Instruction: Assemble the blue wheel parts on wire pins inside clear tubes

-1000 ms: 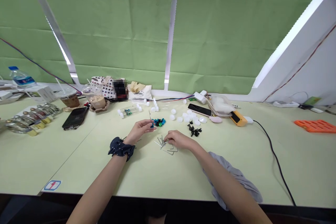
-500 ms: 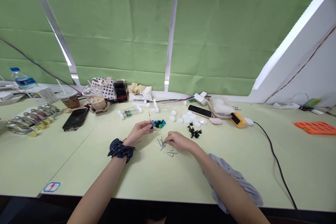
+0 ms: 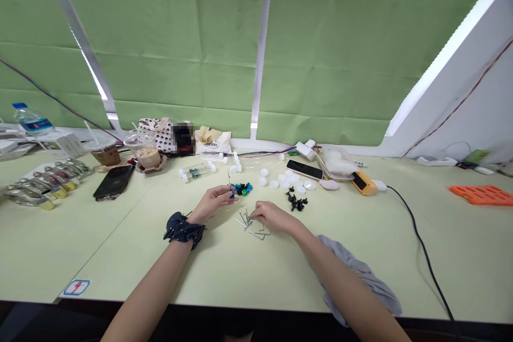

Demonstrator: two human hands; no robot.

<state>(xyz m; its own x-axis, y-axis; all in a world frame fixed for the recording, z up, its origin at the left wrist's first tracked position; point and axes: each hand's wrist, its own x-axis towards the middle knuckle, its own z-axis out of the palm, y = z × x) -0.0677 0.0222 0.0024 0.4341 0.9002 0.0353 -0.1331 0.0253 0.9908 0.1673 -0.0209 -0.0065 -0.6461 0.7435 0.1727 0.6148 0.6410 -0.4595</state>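
Observation:
My left hand [image 3: 212,203] is closed on a small blue piece [image 3: 232,193] with a thin metal rod standing up from it. Just beyond its fingertips lies a heap of blue, black and green pieces [image 3: 244,189]. Fingers pinched, my right hand [image 3: 270,215] touches the right side of a pile of thin metal hex keys [image 3: 245,220]; whether it grips one is too small to tell. More bent keys [image 3: 260,234] lie below that hand. Black knobs [image 3: 297,202] and white round caps [image 3: 291,177] are spread to its upper right.
Clear tubes with white ends [image 3: 197,172] lie behind my left hand. Two phones, one dark [image 3: 114,182] and one at centre right [image 3: 304,169], rest on the table [image 3: 160,272]. Drink cups [image 3: 148,157] stand at the left; a grey cloth [image 3: 360,278] lies under my right forearm.
Both hands stay in nearly the same places. The view has shifted very slightly; nothing has clearly been taken up or let go.

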